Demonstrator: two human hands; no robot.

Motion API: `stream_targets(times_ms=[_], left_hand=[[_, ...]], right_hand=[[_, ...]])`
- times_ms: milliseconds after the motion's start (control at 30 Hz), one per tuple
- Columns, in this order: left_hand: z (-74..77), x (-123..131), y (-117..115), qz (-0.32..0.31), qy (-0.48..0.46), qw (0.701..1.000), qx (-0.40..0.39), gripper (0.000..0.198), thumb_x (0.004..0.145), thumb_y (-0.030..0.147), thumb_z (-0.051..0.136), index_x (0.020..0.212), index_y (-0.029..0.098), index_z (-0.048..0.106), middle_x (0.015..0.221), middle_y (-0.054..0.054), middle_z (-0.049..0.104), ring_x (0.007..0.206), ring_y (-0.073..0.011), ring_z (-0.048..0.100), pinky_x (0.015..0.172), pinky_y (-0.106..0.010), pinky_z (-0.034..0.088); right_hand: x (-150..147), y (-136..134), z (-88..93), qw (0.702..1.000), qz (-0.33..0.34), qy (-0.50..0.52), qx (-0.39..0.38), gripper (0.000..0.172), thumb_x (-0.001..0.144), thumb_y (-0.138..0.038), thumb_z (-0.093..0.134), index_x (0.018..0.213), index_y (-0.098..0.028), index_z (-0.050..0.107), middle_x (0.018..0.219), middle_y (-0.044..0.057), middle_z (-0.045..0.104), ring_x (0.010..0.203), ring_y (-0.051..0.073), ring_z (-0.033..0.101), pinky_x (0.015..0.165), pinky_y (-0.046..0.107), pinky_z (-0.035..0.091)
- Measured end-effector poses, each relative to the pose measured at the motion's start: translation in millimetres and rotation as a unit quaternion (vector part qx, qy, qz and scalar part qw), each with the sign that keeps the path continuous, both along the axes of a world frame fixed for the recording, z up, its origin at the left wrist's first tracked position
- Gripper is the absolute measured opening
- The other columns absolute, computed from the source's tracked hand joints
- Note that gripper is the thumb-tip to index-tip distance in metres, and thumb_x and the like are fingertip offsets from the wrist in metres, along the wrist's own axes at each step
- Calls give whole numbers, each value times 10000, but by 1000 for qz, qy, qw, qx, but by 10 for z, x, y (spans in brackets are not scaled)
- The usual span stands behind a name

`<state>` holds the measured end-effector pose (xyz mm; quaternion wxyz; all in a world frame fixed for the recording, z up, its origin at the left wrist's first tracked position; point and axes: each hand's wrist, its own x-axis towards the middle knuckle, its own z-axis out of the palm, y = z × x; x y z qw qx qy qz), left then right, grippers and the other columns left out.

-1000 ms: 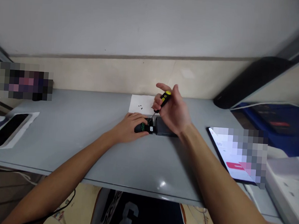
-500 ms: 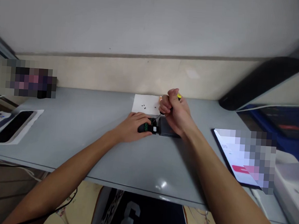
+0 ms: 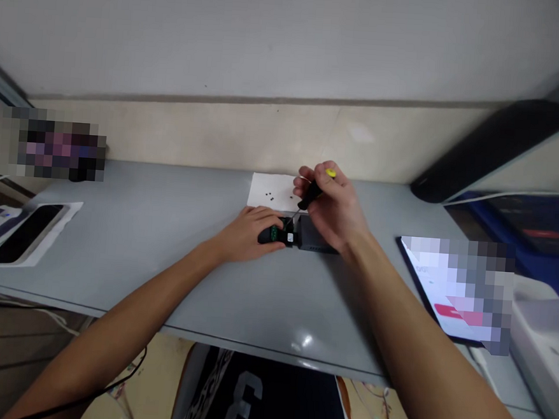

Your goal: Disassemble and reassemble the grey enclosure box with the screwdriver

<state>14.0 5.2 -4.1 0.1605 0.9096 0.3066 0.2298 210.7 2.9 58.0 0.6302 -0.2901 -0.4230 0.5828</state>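
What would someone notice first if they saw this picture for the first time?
Both hands meet at the middle of the grey table: the right hand pinches a yellow-capped screwdriver, tip down at a small black gadget that the left hand steadies. Just behind lies a white paper with tiny dark specks; a lit tablet sits at the right.

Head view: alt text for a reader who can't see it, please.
A person's right hand grips a black screwdriver with a yellow cap, its tip down at a small black device that the left hand steadies on a grey table. Behind them, a white paper holds dark screws; a tablet lies at right.
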Motion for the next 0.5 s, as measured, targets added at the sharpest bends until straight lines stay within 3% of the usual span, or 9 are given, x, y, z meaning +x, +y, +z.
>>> stream_targets(times_ms=[100,167,300,400,500], left_hand=[[1,-2,1,0,3,1000,-2,252,958,420,698,1142,262,629,1386,-34,650,1290,-234,586,1097,-435,396],[-4,-1,6,-1,2,1000,-2,248,956,422,699,1132,258,634,1387,-35,649,1300,-233,581,1107,-436,389],[-13,3,11,-4,-4,1000,-1,242,960,416,693,1131,255,635,1384,-38,651,1316,-234,573,1120,-441,383],[-6,4,7,1,2,1000,-6,240,961,424,688,1127,258,638,1380,-43,654,1304,-246,582,1107,-452,396],[6,2,1,4,4,1000,-3,247,957,427,691,1132,262,635,1387,-42,653,1312,-251,578,1104,-458,400]], right_hand=[[1,21,9,1000,0,-4,-3,432,788,-536,824,816,-252,500,691,-50,414,576,89,404,562,252,416],[6,42,9,1000,0,-6,1,411,825,-617,750,855,-259,550,650,-55,358,546,95,360,544,264,406],[23,52,4,1000,21,-15,-7,371,853,-615,697,990,-273,654,758,-14,530,670,129,518,651,292,491],[29,31,-5,1000,14,-21,17,279,819,-483,790,882,-251,647,894,-1,596,817,126,591,753,272,514],[30,18,-8,1000,3,1,18,383,778,-443,852,775,-231,533,900,-12,586,842,114,603,752,255,507]])
